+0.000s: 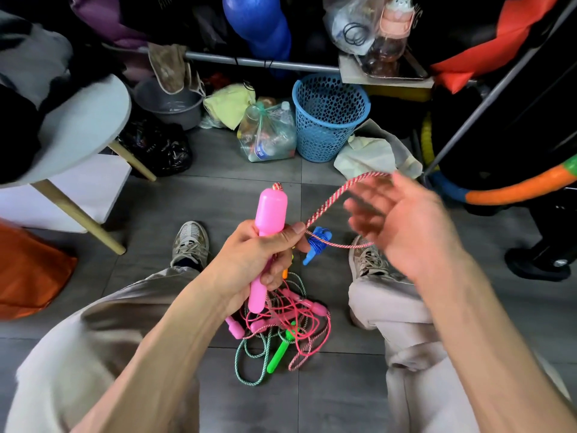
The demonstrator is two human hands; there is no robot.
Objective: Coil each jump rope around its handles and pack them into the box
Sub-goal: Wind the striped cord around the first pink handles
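While left hand (249, 257) grips pink handles (268, 232), right hand (402, 226), blurred, fingers spread, loops striped rope (327, 204); first coil underway, tangled pile (281, 326) on floor left, no box seen.

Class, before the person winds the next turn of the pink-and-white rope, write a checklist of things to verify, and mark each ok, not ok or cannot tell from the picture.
1. Pink handles gripped firmly by the left hand: ok.
2. Rope end pinned at the handles by the left thumb: ok.
3. Pink-and-white rope looped over the right hand, ready to wind: ok, though the hand is blurred.
4. Rope's trailing part free of the tangled pile of ropes on the floor: cannot tell.
5. Box in view for packing: not ok, none is visible.
6. Blue rope already coiled on its handles: ok.
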